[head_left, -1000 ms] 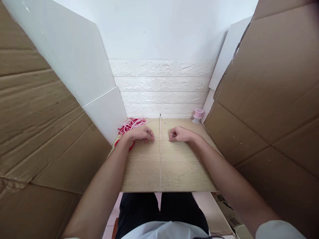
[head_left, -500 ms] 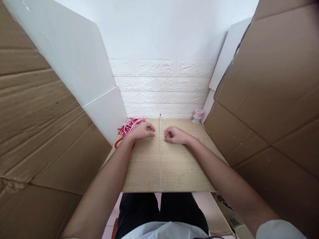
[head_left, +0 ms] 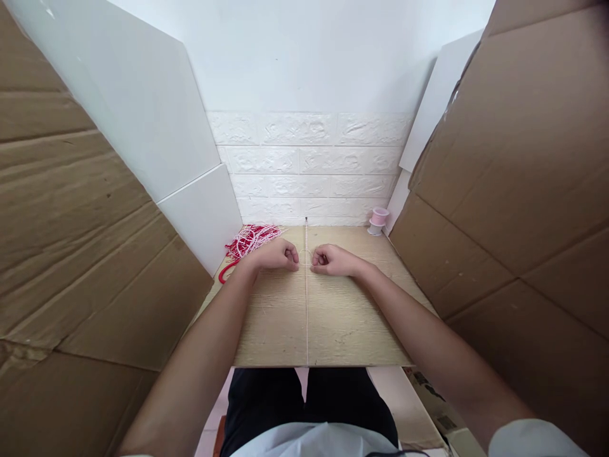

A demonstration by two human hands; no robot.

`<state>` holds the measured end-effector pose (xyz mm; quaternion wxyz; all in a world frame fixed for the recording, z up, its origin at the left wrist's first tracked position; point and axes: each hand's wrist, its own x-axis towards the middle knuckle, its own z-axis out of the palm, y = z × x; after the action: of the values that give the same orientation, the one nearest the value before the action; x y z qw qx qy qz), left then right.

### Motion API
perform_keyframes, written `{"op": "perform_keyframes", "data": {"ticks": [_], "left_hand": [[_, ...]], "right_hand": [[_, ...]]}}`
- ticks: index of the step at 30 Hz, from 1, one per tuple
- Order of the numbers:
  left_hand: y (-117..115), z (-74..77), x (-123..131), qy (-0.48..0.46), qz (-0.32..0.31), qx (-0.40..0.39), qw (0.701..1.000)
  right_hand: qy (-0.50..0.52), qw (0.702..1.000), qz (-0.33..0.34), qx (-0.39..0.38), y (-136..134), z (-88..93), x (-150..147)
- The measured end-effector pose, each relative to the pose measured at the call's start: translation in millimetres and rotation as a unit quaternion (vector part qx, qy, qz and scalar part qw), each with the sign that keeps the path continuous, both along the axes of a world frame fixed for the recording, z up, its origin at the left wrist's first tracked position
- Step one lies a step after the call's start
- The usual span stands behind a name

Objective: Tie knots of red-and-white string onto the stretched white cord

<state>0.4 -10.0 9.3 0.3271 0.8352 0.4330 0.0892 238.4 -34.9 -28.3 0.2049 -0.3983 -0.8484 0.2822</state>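
Observation:
A pale cord runs straight down the middle of the wooden board, from a small nail at the back to the front edge. My left hand is just left of the cord, thumb and fingers pinched on one side of a thin pale thread. Across from it, my right hand pinches the thread's other side. The thread arcs in a small loop over the cord between both hands. Its ends are hidden in my fingers.
A tangled heap of red and white cords lies at the back left, with a red loop beside it. Pink and white spools stand at the back right. Cardboard walls rise on both sides, and a white brick-pattern wall closes the back.
Both hands have come closer to the cord, and their fingers have closed more tightly. The thread loop between them looks narrower. The cord and the heap have stayed in place.

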Motion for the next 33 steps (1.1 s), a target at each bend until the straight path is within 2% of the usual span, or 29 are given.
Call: {"op": "perform_keyframes", "data": {"ticks": [10, 17, 21, 28, 33], "left_hand": [[-1, 1.2, 2, 0.028, -0.045, -0.033, 0.998], [-2, -4.9, 10, -0.008, -0.03, -0.015, 0.999], [-3, -5.7, 12, -0.009, -0.029, -0.008, 1.0], [-6, -2.9, 14, -0.025, -0.019, -0.026, 0.999], [-4, -6.5, 14, -0.03, -0.015, -0.031, 0.999]], "right_hand": [[-0.021, 0.999, 0.014, -0.039, -4, 4.6, 3], [-0.011, 1.0, -0.007, -0.005, -8, 5.3, -5], [-0.017, 1.0, -0.006, -0.012, -7, 4.1, -6], [-0.018, 1.0, -0.003, -0.002, -8, 4.2, -5], [-0.021, 1.0, -0.01, 0.008, -9, 4.6, -7]]}}
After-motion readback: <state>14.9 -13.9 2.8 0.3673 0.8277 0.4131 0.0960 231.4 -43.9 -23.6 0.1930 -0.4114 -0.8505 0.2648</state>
